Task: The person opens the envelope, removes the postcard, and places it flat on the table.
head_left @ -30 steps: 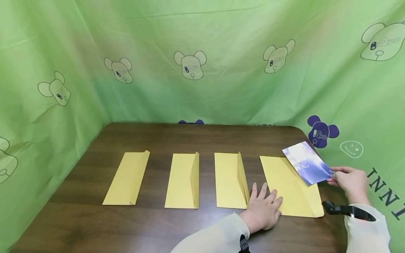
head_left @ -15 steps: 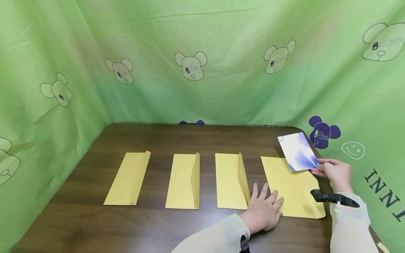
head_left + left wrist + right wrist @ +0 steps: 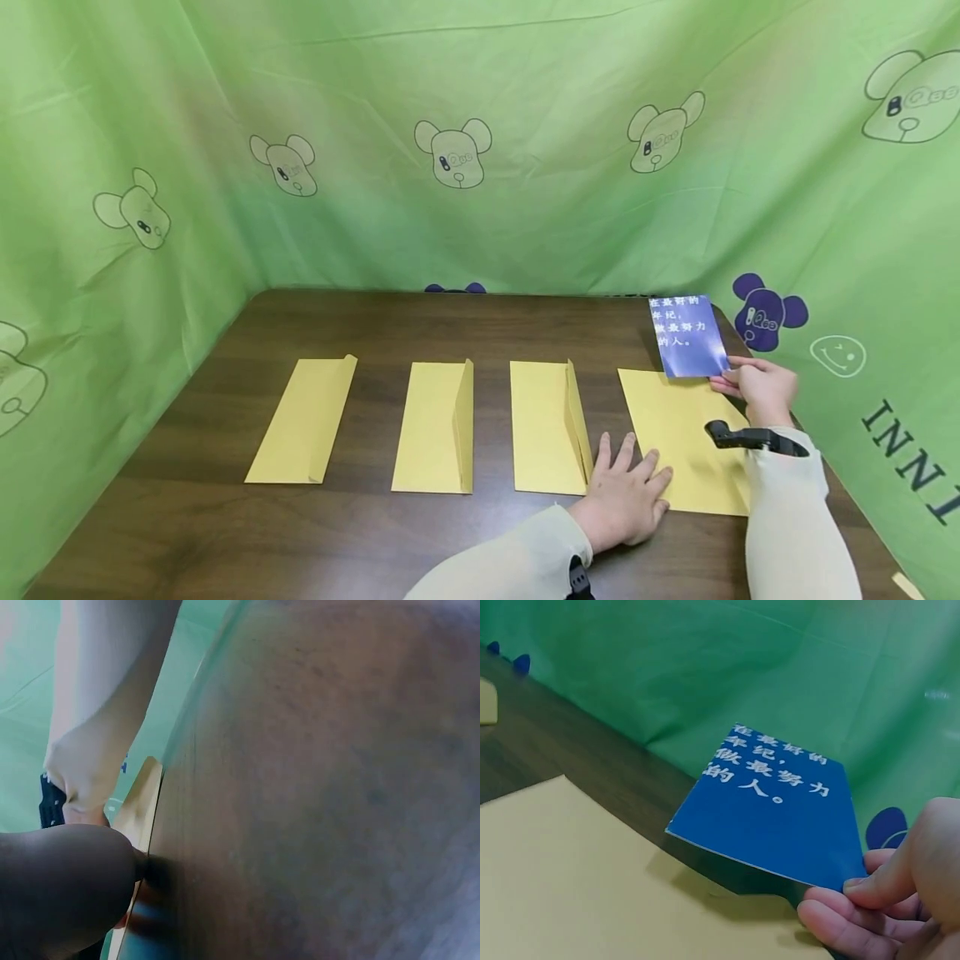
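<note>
A blue card [image 3: 686,337] with white lettering is pinched at its near right corner by my right hand [image 3: 761,390]. In the right wrist view the card [image 3: 776,810] tilts above the far edge of a yellow envelope [image 3: 592,877]. That rightmost envelope [image 3: 678,442] lies on the table, its right side partly hidden by my right forearm. My left hand [image 3: 622,492] rests with fingers spread over the envelope's left edge, close to the third envelope [image 3: 543,433]. In the left wrist view the left hand [image 3: 64,892] is dark and mostly cut off.
Two more yellow envelopes, the leftmost one [image 3: 296,425] and another [image 3: 429,433], lie to the left with their right-hand flaps folded. The brown table [image 3: 300,533] meets a green printed curtain [image 3: 360,225] at the back and sides.
My right hand has carried the card left and away from me, turning it more upright so its lettering shows. The left hand and the envelopes have stayed in place.
</note>
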Motion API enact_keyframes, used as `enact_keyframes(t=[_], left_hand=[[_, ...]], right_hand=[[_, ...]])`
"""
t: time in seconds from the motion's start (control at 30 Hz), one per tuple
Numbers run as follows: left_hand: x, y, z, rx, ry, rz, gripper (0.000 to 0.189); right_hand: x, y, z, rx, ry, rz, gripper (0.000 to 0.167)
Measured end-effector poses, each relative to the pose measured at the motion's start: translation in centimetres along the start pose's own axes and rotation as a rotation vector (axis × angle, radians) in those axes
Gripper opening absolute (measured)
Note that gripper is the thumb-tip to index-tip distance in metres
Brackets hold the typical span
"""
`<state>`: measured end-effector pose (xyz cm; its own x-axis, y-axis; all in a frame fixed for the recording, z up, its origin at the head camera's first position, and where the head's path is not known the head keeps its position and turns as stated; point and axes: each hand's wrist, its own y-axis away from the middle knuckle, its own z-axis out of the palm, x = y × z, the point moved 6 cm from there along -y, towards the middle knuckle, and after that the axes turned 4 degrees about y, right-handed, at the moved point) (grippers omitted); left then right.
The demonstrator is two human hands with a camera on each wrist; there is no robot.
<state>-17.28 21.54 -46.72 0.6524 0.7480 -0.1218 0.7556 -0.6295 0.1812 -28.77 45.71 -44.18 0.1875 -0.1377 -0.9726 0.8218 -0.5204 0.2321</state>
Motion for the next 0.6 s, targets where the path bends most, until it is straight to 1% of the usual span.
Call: enact_keyframes(t=[0.1,0.27,0.47,0.6], left_hand=[[-0.1,0.0,0.0,0.002,-0.003,0.004,0.05],[0.0,0.0,0.1,-0.005,0.017,0.013,0.05],[-0.1,-0.1,0.0,-0.01,0.024,0.01,0.049],[-0.2,0.0,0.1,0.003,0.014,0.008,0.049]], right_hand=[[0.2,-0.6,0.7,0.037,-0.033,0.039,0.042],[0.4,-1.3,1.8,0.064,-0.085,0.063,0.039],[0.4,-1.6,3.4,0.051,-0.124,0.084,0.038],[0.6,-2.0,4.4,0.037,-0.135,0.112,0.036]])
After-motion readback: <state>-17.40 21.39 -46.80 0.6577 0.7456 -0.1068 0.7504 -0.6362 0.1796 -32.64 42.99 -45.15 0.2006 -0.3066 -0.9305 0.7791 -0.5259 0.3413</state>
